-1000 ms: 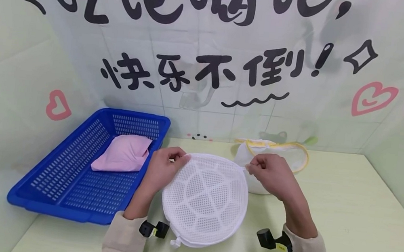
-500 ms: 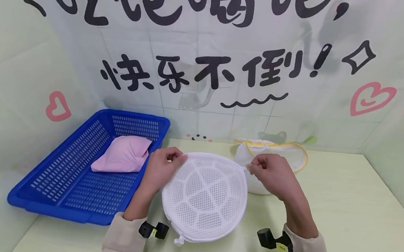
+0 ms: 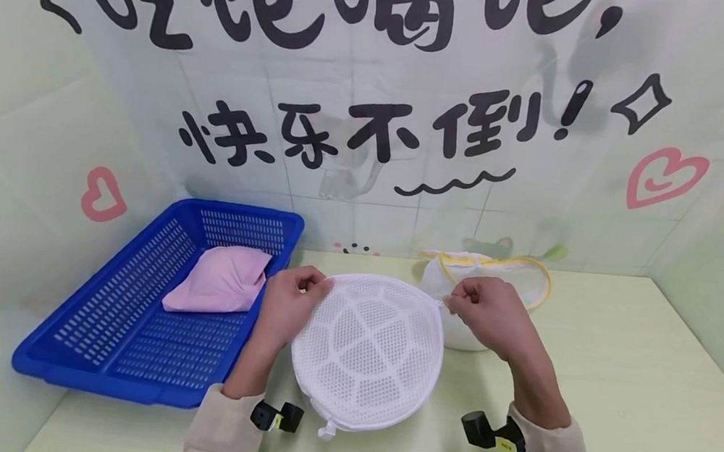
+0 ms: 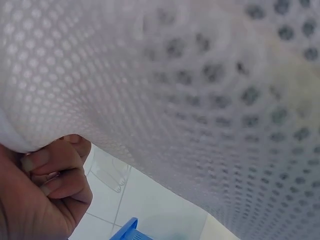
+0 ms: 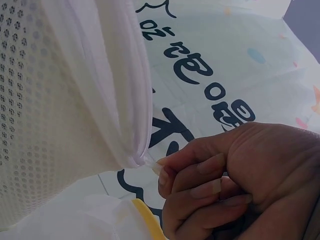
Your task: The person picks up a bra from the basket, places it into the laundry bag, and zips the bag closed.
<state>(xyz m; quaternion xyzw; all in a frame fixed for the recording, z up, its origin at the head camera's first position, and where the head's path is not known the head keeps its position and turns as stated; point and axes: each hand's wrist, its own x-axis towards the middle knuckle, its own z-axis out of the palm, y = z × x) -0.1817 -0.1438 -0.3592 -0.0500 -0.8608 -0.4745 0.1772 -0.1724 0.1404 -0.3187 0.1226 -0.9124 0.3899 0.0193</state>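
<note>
A round white mesh laundry bag (image 3: 367, 361) hangs spread between both hands in the head view, its ribbed face toward me and a small white tab at its lower left. My left hand (image 3: 289, 303) pinches the upper left edge between thumb and fingers. At the upper right, my right hand (image 3: 489, 315) pinches a small pale tab that sticks out of the bag's rim, seen closer in the right wrist view (image 5: 152, 164). Mesh fills most of the left wrist view, with the left hand's curled fingers (image 4: 65, 175) at its edge.
A blue plastic basket (image 3: 104, 384) stands on the left with a folded pink cloth (image 3: 219, 281) inside. Behind the right hand sits a white bag with yellow trim (image 3: 531, 263). A printed sheet (image 3: 391, 61) covers the back wall above the pale table (image 3: 620, 396).
The laundry bag's lower edge has swung slightly up and to the right, with its bottom tab. Both hands keep their grip and stay nearly in place.
</note>
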